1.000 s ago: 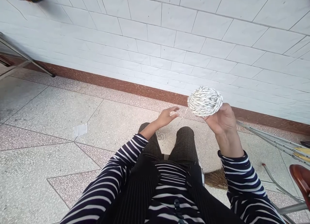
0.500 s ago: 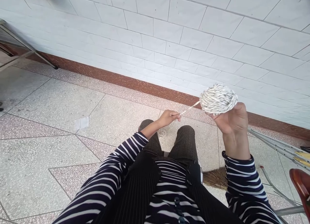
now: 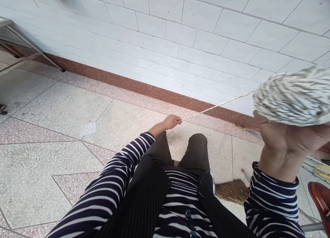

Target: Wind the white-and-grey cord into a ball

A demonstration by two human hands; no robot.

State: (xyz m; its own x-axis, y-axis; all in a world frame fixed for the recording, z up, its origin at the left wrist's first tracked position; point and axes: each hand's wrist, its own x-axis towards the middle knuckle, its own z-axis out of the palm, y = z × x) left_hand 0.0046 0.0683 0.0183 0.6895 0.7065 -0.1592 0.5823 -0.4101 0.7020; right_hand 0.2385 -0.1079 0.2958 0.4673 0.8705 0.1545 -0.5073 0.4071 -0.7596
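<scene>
A ball of white yarn with dark flecks (image 3: 294,97) rests on the upturned fingers and palm of my right hand (image 3: 286,140), raised at the right side of the view. One strand of yarn (image 3: 219,104) runs from the ball down to the left. My left hand (image 3: 172,122) pinches that strand above my knees, and the strand is drawn taut between both hands. A few loose loops of yarn (image 3: 171,142) show below the left hand, between my knees. The ball hides part of the right hand's fingers.
A white tiled wall (image 3: 175,35) stands ahead above a terrazzo floor (image 3: 129,124). A paper scrap (image 3: 88,128) lies on the floor to the left. A metal-framed table (image 3: 33,47) is at far left. Broom bristles (image 3: 232,191) and a brown chair part (image 3: 319,200) are at right.
My right hand has moved right and closer to the camera with the yarn ball, so the strand is much longer. My left hand has shifted slightly left, still pinching it.
</scene>
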